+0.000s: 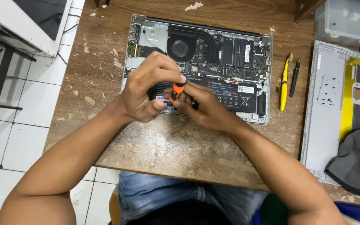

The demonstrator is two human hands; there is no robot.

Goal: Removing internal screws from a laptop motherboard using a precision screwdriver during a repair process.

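Both hands clamp an orange screwdriver (177, 91) over the opened laptop (198, 66) on the desk (167, 146): left hand (146, 89) on top, right hand (203, 108) lower. A slip could likely gouge the black battery (230, 92) beneath the tip.

An orange-handled screwdriver (176, 91) stands nearly upright over the near left part of an opened laptop (213, 50) — only its orange grip with a dark band shows, its tip hidden. The laptop lies flat on the worn wooden table, bottom cover off — fan, circuit board and black battery bared, its near edge facing the person.
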